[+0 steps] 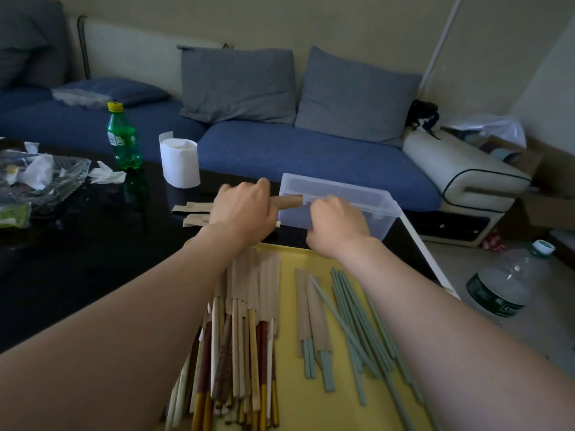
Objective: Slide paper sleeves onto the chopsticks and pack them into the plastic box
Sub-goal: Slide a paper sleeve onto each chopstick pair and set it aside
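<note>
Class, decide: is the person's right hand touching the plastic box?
Touching. The head view shows the right hand gripping the plastic box, fingers hooked over its near rim with no gap.

Translucent plastic box (357, 209), matt brown paper sleeves (264, 275), seemingly glossy table (77, 244).

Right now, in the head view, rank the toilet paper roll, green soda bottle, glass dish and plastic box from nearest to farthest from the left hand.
1. The plastic box, just right of the left hand.
2. The toilet paper roll, behind it to the left.
3. The green soda bottle, farther left.
4. The glass dish, at the far left.
</note>
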The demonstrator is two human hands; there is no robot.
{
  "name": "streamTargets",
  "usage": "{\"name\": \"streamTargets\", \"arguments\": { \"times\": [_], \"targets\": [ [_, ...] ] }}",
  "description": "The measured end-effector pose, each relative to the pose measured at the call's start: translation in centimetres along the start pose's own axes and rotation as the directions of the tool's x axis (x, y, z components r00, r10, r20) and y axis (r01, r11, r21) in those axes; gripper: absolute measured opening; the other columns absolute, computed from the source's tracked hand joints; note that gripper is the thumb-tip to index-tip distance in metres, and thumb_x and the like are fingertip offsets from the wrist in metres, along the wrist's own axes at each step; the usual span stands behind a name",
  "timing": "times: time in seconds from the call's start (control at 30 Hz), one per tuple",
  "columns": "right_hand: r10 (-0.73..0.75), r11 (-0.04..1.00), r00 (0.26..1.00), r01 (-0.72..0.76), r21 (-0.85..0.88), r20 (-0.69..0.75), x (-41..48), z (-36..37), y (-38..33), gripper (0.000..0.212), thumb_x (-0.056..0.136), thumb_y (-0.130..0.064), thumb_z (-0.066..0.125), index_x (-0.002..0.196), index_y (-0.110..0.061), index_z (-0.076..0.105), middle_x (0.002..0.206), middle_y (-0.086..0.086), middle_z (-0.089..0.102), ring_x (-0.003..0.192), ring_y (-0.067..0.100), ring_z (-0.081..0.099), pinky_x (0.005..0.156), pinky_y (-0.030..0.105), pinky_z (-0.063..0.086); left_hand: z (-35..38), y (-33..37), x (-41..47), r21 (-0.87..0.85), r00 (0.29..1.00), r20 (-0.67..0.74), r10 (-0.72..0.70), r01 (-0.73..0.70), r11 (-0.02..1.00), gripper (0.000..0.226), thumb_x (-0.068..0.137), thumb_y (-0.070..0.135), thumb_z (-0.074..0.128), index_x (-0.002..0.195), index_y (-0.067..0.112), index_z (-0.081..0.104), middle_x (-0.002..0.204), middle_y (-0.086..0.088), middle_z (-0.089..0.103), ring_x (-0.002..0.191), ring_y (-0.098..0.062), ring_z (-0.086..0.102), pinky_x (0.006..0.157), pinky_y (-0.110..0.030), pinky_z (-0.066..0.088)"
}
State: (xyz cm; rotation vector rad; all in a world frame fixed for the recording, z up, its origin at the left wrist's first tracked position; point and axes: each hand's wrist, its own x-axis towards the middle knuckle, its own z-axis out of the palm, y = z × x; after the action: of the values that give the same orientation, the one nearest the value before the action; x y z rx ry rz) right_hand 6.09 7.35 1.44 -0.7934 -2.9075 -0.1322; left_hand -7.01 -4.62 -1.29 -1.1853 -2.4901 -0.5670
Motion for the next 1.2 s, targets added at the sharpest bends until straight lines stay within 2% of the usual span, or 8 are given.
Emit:
{"name": "streamTargets", "arguments": {
  "times": [0.1, 0.2, 0.47, 0.57, 0.7, 0.9, 1.07, 1.2],
  "targets": [
    [0.074, 0.988, 0.965, -0.106, 0.114, 0.250, -2.1, -0.2, 0.6, 0.008, 0.090, -0.012, 0.068, 0.098, -0.013, 0.066, 0.097, 0.008, 0.063, 0.086, 0.030, 0.070, 0.075, 0.041, 0.062, -0.5, 1.4, -0.2, -0.109, 0.998, 0.051, -0.023, 0.029, 0.994, 0.016, 0.103, 0.032, 0.044, 0.101, 0.016, 0.047, 0.086, -0.002, 0.058, 0.070, -0.026, 0.055, 0.062, -0.040, 0.042],
    [0.080, 0.971, 0.873, -0.177, 0.159, 0.482, -3.7, -0.8, 1.2, 0.010, 0.087, -0.009, 0.065, 0.085, -0.004, 0.074, 0.074, 0.011, 0.078, 0.069, 0.028, 0.080, 0.073, 0.037, 0.068, -0.7, 2.3, -0.4, -0.289, 0.986, 0.163, 0.031, 0.018, 0.957, 0.021, 0.104, 0.038, 0.045, 0.109, 0.018, 0.044, 0.095, -0.005, 0.061, 0.081, -0.028, 0.060, 0.070, -0.046, 0.051],
    [0.041, 0.922, 0.702, -0.301, 0.245, 0.711, -6.3, -1.5, 1.9, 0.022, 0.092, -0.010, 0.085, 0.102, 0.008, 0.077, 0.085, 0.017, 0.082, 0.086, 0.029, 0.083, 0.078, 0.037, 0.069, -0.8, 3.7, -1.9, -0.375, 0.923, 0.358, 0.141, 0.004, 0.927, 0.022, 0.111, 0.039, 0.042, 0.112, 0.019, 0.048, 0.095, -0.005, 0.062, 0.083, -0.024, 0.061, 0.074, -0.043, 0.051],
    [0.014, 0.916, 0.724, -0.287, 0.282, 0.690, -6.8, -1.7, 2.1, 0.021, 0.092, -0.009, 0.082, 0.099, 0.009, 0.077, 0.081, 0.017, 0.081, 0.082, 0.030, 0.083, 0.076, 0.037, 0.069, -1.0, 4.4, -2.1, -0.390, 0.905, 0.403, 0.135, 0.036, 0.920, 0.019, 0.111, 0.031, 0.042, 0.113, 0.016, 0.054, 0.103, -0.003, 0.062, 0.090, -0.020, 0.060, 0.072, -0.034, 0.046],
    [0.071, 0.837, 0.869, -0.319, 0.445, 0.490, -7.0, -2.6, 3.3, 0.023, 0.102, -0.019, 0.066, 0.094, 0.003, 0.065, 0.076, 0.021, 0.075, 0.063, 0.032, 0.080, 0.061, 0.037, 0.066, -1.1, 4.8, -1.8, -0.390, 0.884, 0.454, 0.109, 0.086, 0.917, 0.017, 0.109, 0.026, 0.046, 0.111, 0.016, 0.059, 0.106, -0.003, 0.063, 0.092, -0.021, 0.061, 0.081, -0.040, 0.051],
    [0.087, 0.737, 0.984, -0.167, 0.656, 0.152, -6.8, -2.3, 5.3, 0.017, 0.105, -0.020, 0.051, 0.092, -0.009, 0.053, 0.078, 0.015, 0.079, 0.060, 0.028, 0.078, 0.063, 0.042, 0.061, -1.2, 4.7, -2.0, -0.324, 0.924, 0.367, 0.107, 0.019, 0.946, 0.031, 0.098, 0.051, 0.063, 0.109, 0.023, 0.055, 0.097, 0.001, 0.060, 0.082, -0.015, 0.060, 0.064, -0.031, 0.042],
    [-0.025, 0.824, 0.985, -0.078, 0.561, 0.172, -7.1, -1.9, 6.1, 0.015, 0.105, -0.021, 0.057, 0.101, -0.010, 0.066, 0.073, 0.011, 0.078, 0.061, 0.024, 0.078, 0.059, 0.037, 0.058, -1.4, 4.7, -2.0, -0.269, 0.924, 0.353, 0.147, -0.050, 0.962, 0.031, 0.095, 0.051, 0.069, 0.108, 0.026, 0.057, 0.097, 0.001, 0.061, 0.084, -0.016, 0.061, 0.069, -0.033, 0.048],
    [-0.036, 0.876, 0.984, -0.053, 0.480, 0.173, -7.0, -1.5, 6.8, 0.016, 0.105, -0.025, 0.061, 0.096, -0.017, 0.071, 0.072, 0.005, 0.077, 0.061, 0.017, 0.078, 0.072, 0.041, 0.065, -1.7, 4.8, -2.2, -0.262, 0.903, 0.385, 0.192, -0.092, 0.961, 0.028, 0.097, 0.050, 0.067, 0.112, 0.029, 0.056, 0.094, 0.008, 0.055, 0.085, -0.011, 0.056, 0.069, -0.030, 0.044]
  ]
}}
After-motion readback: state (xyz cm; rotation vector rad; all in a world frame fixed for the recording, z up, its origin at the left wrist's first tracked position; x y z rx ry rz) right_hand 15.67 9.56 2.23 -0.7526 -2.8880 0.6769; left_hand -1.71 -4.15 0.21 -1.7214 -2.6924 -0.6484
